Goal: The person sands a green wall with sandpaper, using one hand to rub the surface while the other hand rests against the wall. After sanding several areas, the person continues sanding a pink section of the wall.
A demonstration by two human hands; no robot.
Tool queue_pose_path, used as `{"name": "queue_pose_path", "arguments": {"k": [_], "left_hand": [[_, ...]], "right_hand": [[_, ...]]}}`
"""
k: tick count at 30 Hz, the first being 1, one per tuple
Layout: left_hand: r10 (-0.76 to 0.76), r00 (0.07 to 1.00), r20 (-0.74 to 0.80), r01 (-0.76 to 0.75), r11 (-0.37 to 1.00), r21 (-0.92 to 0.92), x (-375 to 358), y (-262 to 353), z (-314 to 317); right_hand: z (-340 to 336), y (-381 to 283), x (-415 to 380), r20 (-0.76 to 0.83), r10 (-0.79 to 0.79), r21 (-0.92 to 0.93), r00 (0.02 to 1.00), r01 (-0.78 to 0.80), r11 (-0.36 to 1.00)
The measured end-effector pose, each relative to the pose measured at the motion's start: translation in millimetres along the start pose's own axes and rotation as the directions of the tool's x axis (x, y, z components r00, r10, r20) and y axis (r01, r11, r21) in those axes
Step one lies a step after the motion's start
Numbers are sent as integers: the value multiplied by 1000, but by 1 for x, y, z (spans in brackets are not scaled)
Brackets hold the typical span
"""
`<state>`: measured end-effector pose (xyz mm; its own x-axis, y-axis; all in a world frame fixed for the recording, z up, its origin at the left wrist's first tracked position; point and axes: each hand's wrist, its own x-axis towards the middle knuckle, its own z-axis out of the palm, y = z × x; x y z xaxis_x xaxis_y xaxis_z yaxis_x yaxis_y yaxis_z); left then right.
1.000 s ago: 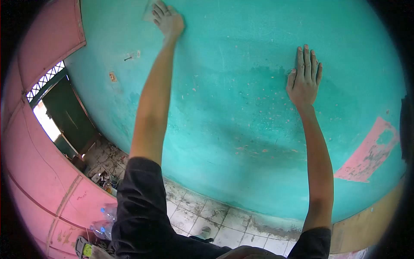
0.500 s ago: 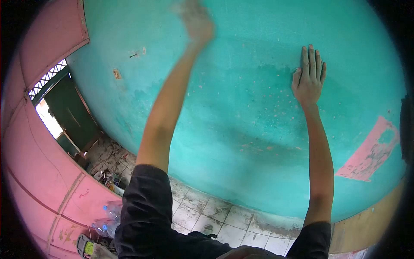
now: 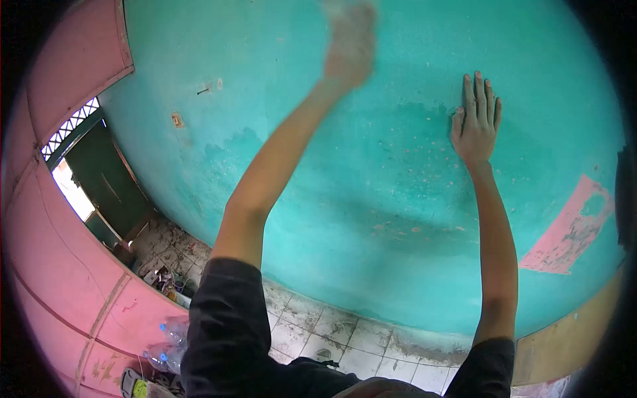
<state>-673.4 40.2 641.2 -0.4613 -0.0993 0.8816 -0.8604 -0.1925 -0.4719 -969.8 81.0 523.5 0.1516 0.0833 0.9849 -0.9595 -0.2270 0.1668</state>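
My right hand (image 3: 476, 129) lies flat against the turquoise wall (image 3: 391, 192), fingers stretched upward and the thumb a little out to the side. My left hand (image 3: 352, 50) is raised high in front of the wall, near the top edge of the view, and smeared by motion. Its fingers are too blurred to show whether anything is in them. Around and below the hands the wall has darker, damp-looking areas and small pale chips in the paint.
A pink patch (image 3: 570, 229) shows on the wall at right. A nail (image 3: 203, 91) and a switch (image 3: 176, 120) are at left. Plastic bottles (image 3: 164, 358) stand lower left by a pink partition (image 3: 60, 245). White tiles (image 3: 335, 323) cover the floor; a dark green door (image 3: 106, 179) is beyond.
My left hand has swept to the right across the upper wall, closer to my right hand. The right hand stays in the same place on the wall.
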Motion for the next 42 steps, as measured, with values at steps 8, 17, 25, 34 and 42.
{"name": "queue_pose_path", "arguments": {"k": [8,17,25,34,42], "left_hand": [[-548,834,-70,488,790,-372,-27,-163,109],[-74,993,-90,-3,755,-656,-44,-38,12],[-418,889,-184,313,851,-422,-11,-72,65],[-510,860,-11,414,711,-568,-27,-155,43],[-91,991,-99,23,840,-542,-71,-84,28]], "right_hand": [[1,-1,5,0,-20,-20,1000,20,1000],[-5,-3,5,19,-49,-28,999,49,998],[-6,-10,8,0,-38,-24,999,38,999],[-6,-8,5,33,-53,-38,998,54,998],[-5,-6,8,13,-80,-48,997,81,996]]}}
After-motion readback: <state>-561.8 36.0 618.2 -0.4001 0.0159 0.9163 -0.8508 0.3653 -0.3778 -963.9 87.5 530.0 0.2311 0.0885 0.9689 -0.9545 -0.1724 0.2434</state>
